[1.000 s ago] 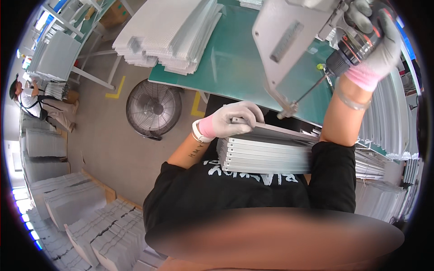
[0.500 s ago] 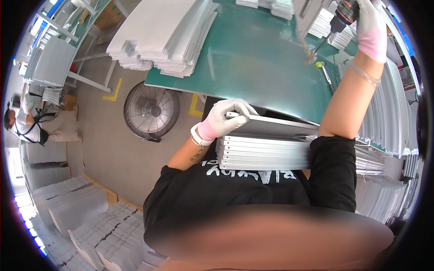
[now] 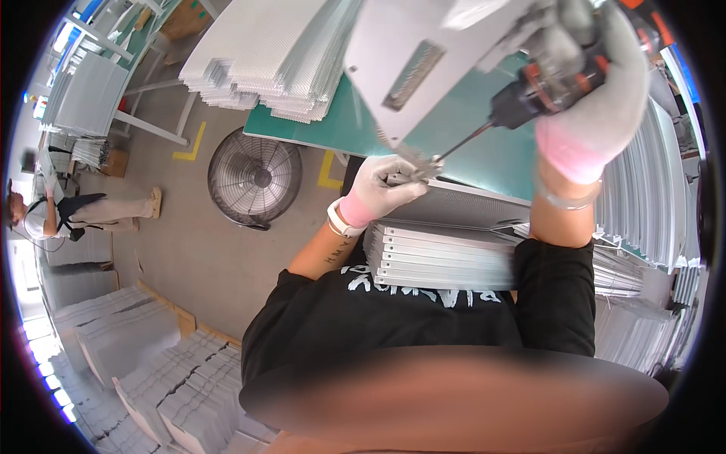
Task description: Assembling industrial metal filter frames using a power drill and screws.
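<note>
Head view: right hand [image 3: 597, 98] gripping the drill [image 3: 556, 72] has come down beside left hand [image 3: 382, 185], which pinches the panel stack [image 3: 446, 257].

We note knit cloth gloves, grey with pink cuffs, on left hand [image 3: 382, 188] and right hand [image 3: 586, 98]. Drill [image 3: 556, 72]: matt plastic, bare metal bit. Panels [image 3: 442, 257]: smooth pale sheet metal. Table [image 3: 484, 144]: matt green mat. Fan [image 3: 255, 178]: wire metal.

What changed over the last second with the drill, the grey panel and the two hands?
The right hand brought the drill back down, its bit by the left hand at the corner of the grey panel, which fills more of the view. The left hand stayed on the stack of panels.
</note>
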Tool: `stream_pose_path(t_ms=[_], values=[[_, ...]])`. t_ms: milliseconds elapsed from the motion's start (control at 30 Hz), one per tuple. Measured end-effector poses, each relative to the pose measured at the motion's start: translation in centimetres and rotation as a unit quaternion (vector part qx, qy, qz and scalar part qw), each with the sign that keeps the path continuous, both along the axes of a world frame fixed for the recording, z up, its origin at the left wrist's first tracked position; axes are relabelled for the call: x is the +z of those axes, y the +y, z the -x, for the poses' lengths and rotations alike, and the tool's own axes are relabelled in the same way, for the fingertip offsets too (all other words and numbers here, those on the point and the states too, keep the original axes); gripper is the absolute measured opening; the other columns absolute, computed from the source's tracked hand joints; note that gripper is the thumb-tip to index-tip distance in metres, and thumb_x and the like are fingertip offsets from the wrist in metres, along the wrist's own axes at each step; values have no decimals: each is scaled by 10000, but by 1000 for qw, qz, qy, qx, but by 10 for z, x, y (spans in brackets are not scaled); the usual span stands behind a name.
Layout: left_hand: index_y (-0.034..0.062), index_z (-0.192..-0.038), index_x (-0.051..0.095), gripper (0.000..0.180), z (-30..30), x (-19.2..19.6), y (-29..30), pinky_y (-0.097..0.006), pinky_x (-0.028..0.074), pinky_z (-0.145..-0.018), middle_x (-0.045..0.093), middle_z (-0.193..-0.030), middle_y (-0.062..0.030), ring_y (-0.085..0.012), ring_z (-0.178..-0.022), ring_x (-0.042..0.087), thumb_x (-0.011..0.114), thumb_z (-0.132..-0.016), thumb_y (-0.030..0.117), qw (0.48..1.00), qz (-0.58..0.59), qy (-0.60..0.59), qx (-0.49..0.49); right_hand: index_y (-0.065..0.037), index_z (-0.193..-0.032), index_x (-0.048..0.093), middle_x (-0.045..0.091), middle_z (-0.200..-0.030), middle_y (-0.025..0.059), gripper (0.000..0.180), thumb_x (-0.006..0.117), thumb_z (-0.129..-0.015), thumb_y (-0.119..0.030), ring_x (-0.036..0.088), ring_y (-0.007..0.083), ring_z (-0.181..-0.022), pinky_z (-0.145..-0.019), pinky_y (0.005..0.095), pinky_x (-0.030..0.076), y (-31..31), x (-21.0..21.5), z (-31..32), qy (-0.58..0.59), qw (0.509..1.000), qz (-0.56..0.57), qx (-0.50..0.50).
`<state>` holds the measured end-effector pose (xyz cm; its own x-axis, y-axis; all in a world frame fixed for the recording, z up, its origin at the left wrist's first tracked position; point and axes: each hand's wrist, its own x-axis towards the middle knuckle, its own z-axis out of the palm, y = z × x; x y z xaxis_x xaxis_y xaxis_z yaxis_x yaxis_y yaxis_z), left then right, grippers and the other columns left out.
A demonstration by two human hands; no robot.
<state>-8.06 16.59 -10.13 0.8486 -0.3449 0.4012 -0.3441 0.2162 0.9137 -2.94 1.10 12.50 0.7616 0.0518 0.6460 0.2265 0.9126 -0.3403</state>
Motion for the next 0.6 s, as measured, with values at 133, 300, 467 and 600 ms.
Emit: stream_pose_path(t_ms=[133, 300, 467, 600], values=[[-13, -965, 736, 167, 4, 3, -3, -231, 466, -598, 662, -724, -20, -68, -643, 588, 755, -804, 31, 1000, -2, 12, 16, -34, -770, 485, 436, -572, 35, 324, 509, -987, -274, 410, 118, -438, -404, 236, 295, 20, -32, -42, -249, 933, -177, 188], [-12, -956, 737, 144, 7, 4, -3, -236, 466, -580, 650, -686, -19, -75, -603, 588, 736, -826, 49, 1000, 4, 10, 21, -40, -766, 474, 421, -535, 34, 327, 511, -987, -278, 384, 117, -403, -377, 243, 282, 5, -21, -14, -173, 980, 11, 95], [-4, -950, 730, 120, 11, 9, -2, -242, 470, -572, 643, -677, -17, -77, -596, 593, 686, -856, 56, 999, -21, 26, 11, -53, -748, 456, 421, -581, 20, 332, 500, -991, -275, 382, 100, -418, -373, 232, 276, -4, -7, 24, 53, 922, 304, -232], [11, -859, 689, 70, 11, 9, -1, -259, 452, -550, 607, -639, -18, -97, -559, 565, 640, -850, 60, 998, -52, -23, 40, 21, -922, 511, 569, -898, 73, 195, 374, -1001, -92, 541, 90, -699, -589, 213, 428, -25, -21, 15, -85, 943, 290, -142]])
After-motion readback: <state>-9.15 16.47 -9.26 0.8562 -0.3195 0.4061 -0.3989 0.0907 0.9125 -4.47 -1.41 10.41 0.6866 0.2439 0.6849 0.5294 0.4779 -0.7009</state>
